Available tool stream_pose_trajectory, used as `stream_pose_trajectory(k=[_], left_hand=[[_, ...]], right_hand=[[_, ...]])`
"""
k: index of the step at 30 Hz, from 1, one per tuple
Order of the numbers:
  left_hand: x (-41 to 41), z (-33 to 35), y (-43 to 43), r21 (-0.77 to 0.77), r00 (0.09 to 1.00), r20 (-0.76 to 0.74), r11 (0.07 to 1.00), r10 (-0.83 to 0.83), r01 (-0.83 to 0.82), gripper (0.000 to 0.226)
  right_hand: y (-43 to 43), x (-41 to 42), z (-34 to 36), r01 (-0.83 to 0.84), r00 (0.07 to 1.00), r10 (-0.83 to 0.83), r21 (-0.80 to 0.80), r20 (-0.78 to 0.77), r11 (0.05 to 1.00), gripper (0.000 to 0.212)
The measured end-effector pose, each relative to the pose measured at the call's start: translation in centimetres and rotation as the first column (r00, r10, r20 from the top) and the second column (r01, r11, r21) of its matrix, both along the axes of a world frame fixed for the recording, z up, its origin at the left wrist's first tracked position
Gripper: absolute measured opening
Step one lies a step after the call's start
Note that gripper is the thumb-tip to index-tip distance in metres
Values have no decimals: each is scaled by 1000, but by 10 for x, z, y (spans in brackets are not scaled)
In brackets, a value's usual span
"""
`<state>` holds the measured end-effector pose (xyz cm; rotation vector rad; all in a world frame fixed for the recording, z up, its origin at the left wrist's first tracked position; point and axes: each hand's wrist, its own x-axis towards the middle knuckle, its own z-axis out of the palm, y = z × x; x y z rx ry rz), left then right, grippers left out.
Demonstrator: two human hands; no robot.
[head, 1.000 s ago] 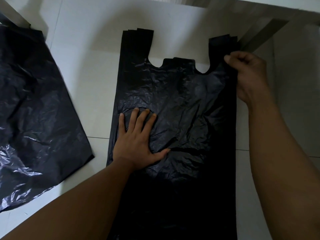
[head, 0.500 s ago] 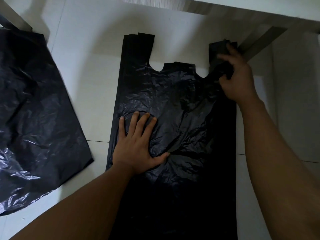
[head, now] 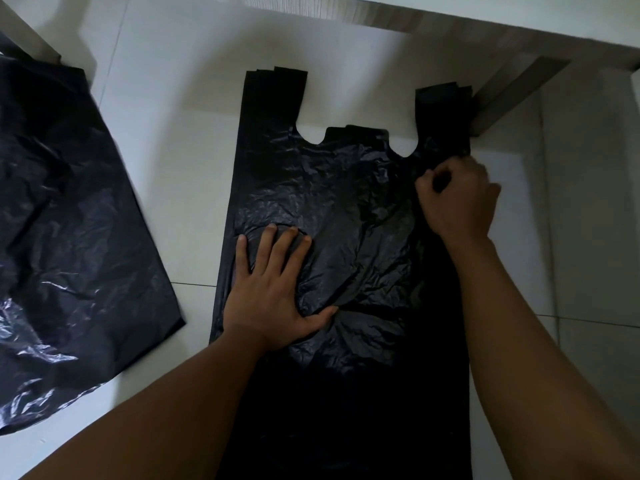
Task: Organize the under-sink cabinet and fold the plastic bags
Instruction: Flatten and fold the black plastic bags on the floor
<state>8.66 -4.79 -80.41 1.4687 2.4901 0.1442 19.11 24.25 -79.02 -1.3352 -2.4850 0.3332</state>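
Floor (head: 180,168): pale glossy tiles, thin dark grout lines (head: 194,285) crossing at 9 and 3 o'clock.

- Item 1: black plastic bag (head: 346,202), centre, spread flat and creased, running from 12 to 6 o'clock; handle loops (head: 275,95) point to 12 o'clock.
- Item 2: second black bag (head: 69,237), at 9 o'clock, rumpled and shiny, apart from item 1 with bare tile between them.
- Item 3: wood-grain board (head: 346,15), along the edge from 12 to 1 o'clock.
- Item 4: grey upright (head: 512,95), at 1 o'clock, its foot just beside the bag's right-hand handle.

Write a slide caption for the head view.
Left hand presses a black plastic carrier bag on white floor tiles; right hand pinches its edge.
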Motion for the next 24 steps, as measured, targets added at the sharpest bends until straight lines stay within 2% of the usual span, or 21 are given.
stream_pose_trajectory(k=[4,7,9,11,13,15,18,24], left_hand=[[0,-1,0,0,1000,0,1000,2,-2,110],[0,-1,1,5,1000,-3,1000,10,-10,112],[0,-1,1,19,1000,-5,1000,15,-15,114],[1,-2,1,22,1000,-10,1000,14,-14,116],[0,-4,0,21,1000,-20,1000,12,-11,117],[0,-5,-2,33,1000,-24,999,10,-9,117],[0,-7,-3,61,1000,-17,998,9,-8,114],[1,-6,-4,70,1000,-3,997,14,-14,112]], right_hand=[[14,-6,-11,-79,983,87,-57,162,995,45],[33,-24,-7,-49,970,67,-83,232,995,56],[28,-27,-1,-2,985,7,-33,173,999,55],[4,-21,9,33,998,-35,40,46,999,49],[-36,-11,13,-12,999,13,24,-33,1000,40],[-81,4,4,-89,996,89,-18,-4,996,32],[-114,25,-18,-25,996,29,-53,83,998,35],[-112,32,-21,-5,999,7,-59,33,998,42]])
